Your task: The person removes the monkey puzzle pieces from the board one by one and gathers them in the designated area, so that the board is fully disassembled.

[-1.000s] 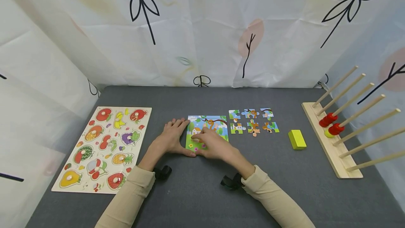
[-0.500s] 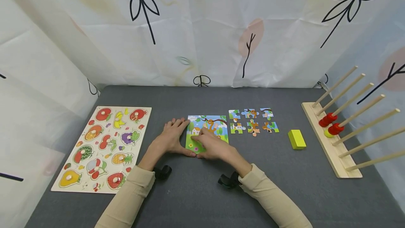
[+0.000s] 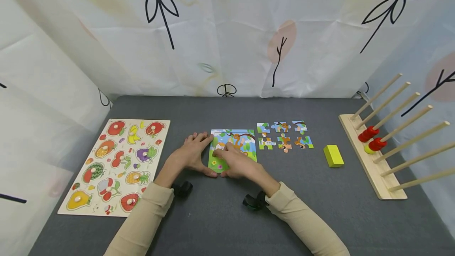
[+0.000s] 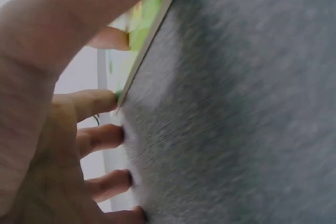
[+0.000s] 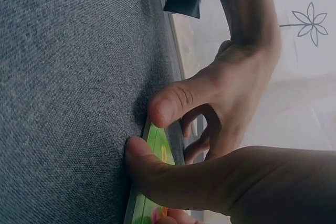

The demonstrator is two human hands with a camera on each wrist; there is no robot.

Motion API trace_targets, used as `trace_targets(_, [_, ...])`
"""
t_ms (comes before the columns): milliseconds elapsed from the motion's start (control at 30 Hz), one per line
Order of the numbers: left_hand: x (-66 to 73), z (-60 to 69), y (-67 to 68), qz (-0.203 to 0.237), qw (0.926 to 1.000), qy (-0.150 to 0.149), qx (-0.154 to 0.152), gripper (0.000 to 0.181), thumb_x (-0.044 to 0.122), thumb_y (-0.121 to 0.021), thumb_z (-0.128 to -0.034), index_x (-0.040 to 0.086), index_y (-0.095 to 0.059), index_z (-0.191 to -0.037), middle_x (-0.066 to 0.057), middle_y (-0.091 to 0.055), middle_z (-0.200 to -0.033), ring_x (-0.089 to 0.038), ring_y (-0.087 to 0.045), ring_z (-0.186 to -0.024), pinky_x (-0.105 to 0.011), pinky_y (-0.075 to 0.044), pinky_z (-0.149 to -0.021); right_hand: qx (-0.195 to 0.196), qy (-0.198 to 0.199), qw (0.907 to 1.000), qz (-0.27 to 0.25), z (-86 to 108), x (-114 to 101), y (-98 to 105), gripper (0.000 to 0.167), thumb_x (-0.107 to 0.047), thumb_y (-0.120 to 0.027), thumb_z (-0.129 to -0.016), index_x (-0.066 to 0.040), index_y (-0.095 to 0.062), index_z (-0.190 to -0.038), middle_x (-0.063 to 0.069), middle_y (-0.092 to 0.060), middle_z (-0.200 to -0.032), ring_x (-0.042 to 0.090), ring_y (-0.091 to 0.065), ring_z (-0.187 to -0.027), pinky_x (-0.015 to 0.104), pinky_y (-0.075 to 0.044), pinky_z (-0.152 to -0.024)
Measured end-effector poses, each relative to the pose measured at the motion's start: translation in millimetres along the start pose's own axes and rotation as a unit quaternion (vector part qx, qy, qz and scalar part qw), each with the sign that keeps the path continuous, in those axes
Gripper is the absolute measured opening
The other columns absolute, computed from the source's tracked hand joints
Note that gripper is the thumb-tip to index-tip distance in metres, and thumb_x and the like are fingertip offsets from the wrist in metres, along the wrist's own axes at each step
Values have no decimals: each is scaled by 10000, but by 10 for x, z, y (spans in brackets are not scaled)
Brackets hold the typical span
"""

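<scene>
A small picture puzzle board [image 3: 220, 163], with a green meadow and a blue sky, lies on the grey table in the head view. At its left edge rests my left hand [image 3: 192, 152], fingers spread and the thumb along the near edge. In the left wrist view a fingertip touches the board's rim [image 4: 142, 56]. My right hand [image 3: 241, 165] lies over the board's lower right part, its index fingertip touching the picture and its thumb at the near edge. The right wrist view shows both thumbs close together by the green edge [image 5: 158, 142]. Part of the picture is hidden under the right hand.
Several loose jigsaw pieces [image 3: 285, 143] lie in two rows right of the board, with a yellow block [image 3: 333, 156] beyond. A fruit peg puzzle [image 3: 121, 169] lies at left. A wooden peg rack [image 3: 373, 161] with red and yellow beads stands at right.
My right hand has shifted slightly left and nearer, its index fingertip sliding a little across the picture. The left thumb has drawn back a little left. The loose pieces have not moved.
</scene>
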State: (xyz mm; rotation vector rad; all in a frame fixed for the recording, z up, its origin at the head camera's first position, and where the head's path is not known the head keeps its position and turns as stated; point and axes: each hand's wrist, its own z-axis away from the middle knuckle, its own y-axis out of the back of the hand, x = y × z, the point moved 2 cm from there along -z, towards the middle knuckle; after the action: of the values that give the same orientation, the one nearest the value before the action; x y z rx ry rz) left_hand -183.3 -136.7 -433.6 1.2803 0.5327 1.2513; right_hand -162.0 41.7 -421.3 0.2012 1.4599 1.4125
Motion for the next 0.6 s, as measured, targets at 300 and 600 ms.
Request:
trace_targets(300, [48, -1, 42, -289, 9987, 212, 350, 1195, 638, -936, -579, 188, -431, -1564, -172, -374, -1633, -490, -346, -1489, -692, -438, -1079, 50, -48, 9999, -154, 10, -3, 6, 582, -121, -863, -825, -123, -607, -1348, 168, -536, -1252, 279, -565, -1081, 441, -535, -871])
trace_targets(600, [126, 37, 47, -426, 9959, 612, 506, 1204, 624, -957, -545, 172, -455, -1542, -158, -465, -1544, -468, -427, -1404, -679, -484, -1015, 152, 62, 9998, -120, 27, -13, 1, 613, -117, -862, -824, -132, -605, -1380, 163, -540, -1231, 285, -543, -1076, 467, -518, -905])
